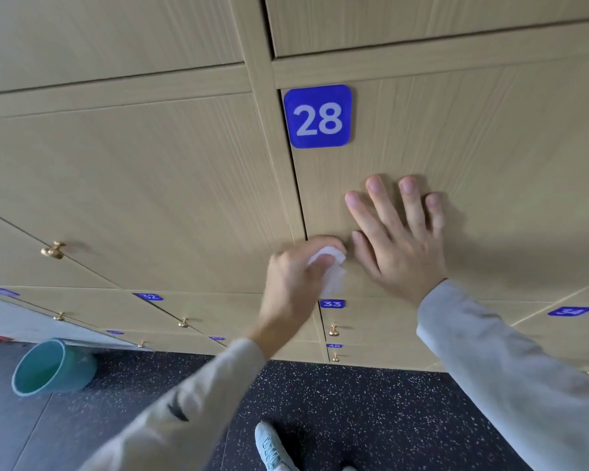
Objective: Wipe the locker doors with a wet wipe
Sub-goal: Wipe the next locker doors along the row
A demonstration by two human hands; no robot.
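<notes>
Wipe (327,263) bunched in left hand (296,277) at door 28 (490,147) edge; right hand (398,239) flat, fingers spread, bracing door.

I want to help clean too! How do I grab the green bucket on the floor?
Grip the green bucket by its round rim, coming down from above. It stands on the floor by the lockers with its open mouth up, and no handle shows in this view. Two hands on opposite sides of the rim would likely keep it steady.
</notes>
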